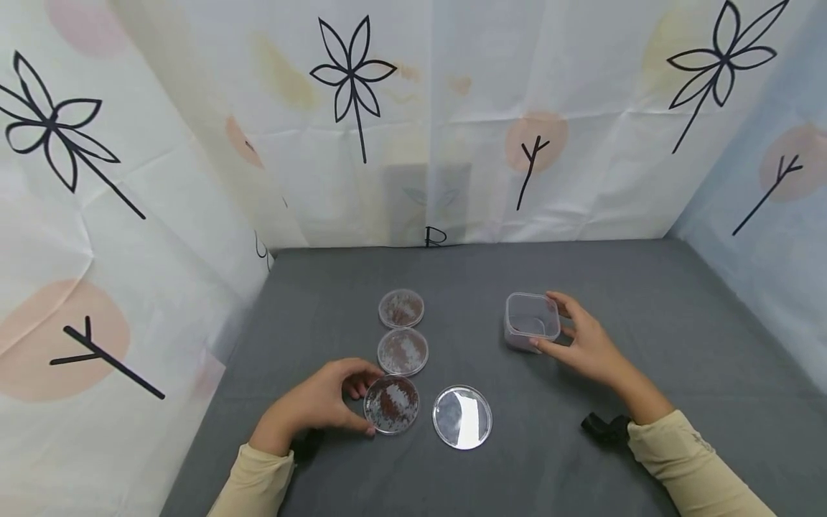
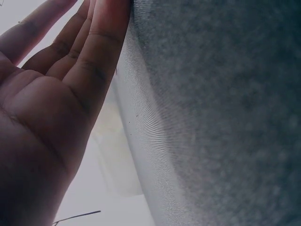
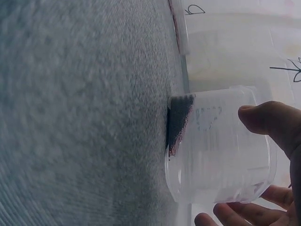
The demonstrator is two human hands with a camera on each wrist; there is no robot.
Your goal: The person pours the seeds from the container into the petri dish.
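Observation:
My left hand holds the left edge of the nearest round petri dish between thumb and fingers. Reddish-brown granules are spread unevenly in that dish. Behind it, two similar dishes, a middle petri dish and a far petri dish, form a line. A clear round dish or lid lies to the right. My right hand grips a clear square plastic tub by its rim. Dark reddish granules lie heaped in one bottom corner of the tub. The left wrist view shows my palm and fingers, but no dish.
A grey cloth covers the table. White printed sheets with flower and twig drawings hang at the back and both sides. Black straps are at the wrists.

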